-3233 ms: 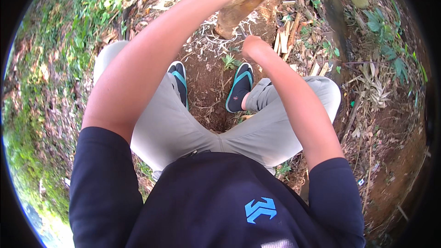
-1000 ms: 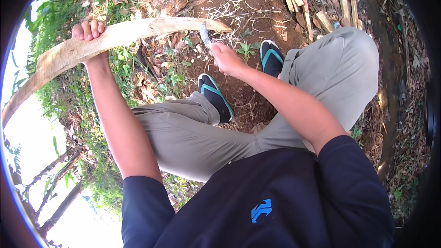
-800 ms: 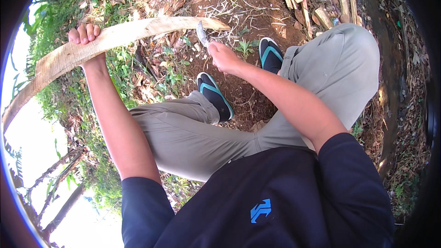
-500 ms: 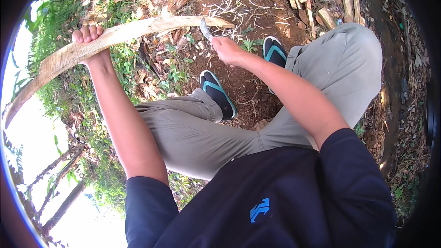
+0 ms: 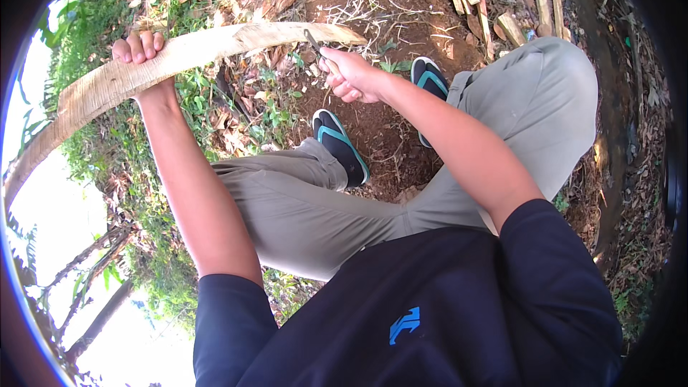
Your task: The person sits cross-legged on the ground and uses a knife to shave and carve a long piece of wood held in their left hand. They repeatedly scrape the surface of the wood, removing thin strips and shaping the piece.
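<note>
Outdoors, head view: one person seated on bare earth, seen from above.
Left hand (image 5: 140,54): upper left of the frame, fingers curled tight over the frond stalk (image 5: 208,50), gripping it from behind.
Stalk: one long, pale, curved piece; it runs from the far left edge up across the top to a tapered tip at upper centre, held clear of the ground.
Right hand (image 5: 351,75): upper centre, closed around the handle of a knife (image 5: 314,41); the thin blade points up and touches the stalk's lower edge near the tip.
Doing the cut well: my judgement is that the blade should travel away from the gripping hand and from the legs, in shallow strokes, with the stalk kept steady by that firm left grip.
Sandals (image 5: 342,145): two, dark with teal straps, one at centre, one just right of the knife hand.
Legs: two, in grey trousers (image 5: 315,208), bent across the middle.
Shirt (image 5: 430,308): one, dark blue, lower frame.
Wood offcuts (image 5: 502,7): several short pieces, top right; exact count unclear.
Ground (image 5: 401,0): brown soil, dry leaves, green weeds at left.
</note>
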Action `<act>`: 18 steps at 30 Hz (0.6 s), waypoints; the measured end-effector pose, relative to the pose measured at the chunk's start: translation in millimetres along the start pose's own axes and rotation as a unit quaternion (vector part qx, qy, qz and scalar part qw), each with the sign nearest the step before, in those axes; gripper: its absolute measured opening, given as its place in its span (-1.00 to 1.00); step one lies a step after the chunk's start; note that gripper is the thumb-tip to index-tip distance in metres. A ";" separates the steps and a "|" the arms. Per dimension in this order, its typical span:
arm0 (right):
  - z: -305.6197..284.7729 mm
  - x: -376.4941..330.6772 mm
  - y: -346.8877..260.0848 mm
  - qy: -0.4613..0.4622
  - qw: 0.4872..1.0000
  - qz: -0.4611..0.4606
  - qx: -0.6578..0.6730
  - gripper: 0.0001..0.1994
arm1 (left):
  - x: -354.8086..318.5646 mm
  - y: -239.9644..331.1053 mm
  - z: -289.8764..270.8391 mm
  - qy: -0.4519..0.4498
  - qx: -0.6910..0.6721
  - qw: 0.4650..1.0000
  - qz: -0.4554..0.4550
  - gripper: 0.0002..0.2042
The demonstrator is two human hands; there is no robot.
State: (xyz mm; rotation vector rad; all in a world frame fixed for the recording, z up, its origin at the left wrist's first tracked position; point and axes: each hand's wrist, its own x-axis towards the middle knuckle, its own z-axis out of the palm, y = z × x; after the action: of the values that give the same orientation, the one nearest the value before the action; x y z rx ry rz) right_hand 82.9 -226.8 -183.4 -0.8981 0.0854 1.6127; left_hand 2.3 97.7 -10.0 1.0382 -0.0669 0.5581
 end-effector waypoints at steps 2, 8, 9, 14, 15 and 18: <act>0.7 -0.8 -9.7 0.026 0.998 -0.047 0.039 -0.59 | 4.4 -7.4 7.6 -0.001 -0.017 1.000 -0.005 -0.70; -17.2 5.3 -6.0 0.364 0.857 -0.145 -0.336 -0.56 | 3.4 -11.7 18.6 0.091 -0.001 0.996 0.002 -0.68; -15.6 0.9 -3.3 0.369 0.839 -0.117 -0.383 -0.53 | 3.3 -11.6 17.4 0.097 0.002 0.995 -0.001 -0.68; 3.9 -0.2 11.9 0.312 0.818 -0.143 -0.461 -0.59 | 9.1 -4.5 10.7 0.110 0.000 0.994 -0.014 -0.67; 5.8 0.1 12.8 0.306 0.823 -0.150 -0.455 -0.60 | 9.8 -4.8 9.6 0.112 0.001 0.994 -0.015 -0.67; 12.3 -0.3 11.5 0.302 0.829 -0.144 -0.448 -0.60 | 7.9 -5.1 5.4 0.129 0.012 0.991 -0.009 -0.68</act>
State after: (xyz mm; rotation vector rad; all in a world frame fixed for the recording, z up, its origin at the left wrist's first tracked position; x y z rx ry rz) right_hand 66.8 -223.8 -179.5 -2.0294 -0.3901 0.9796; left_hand 12.6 94.5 -8.8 0.9819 0.1783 0.6735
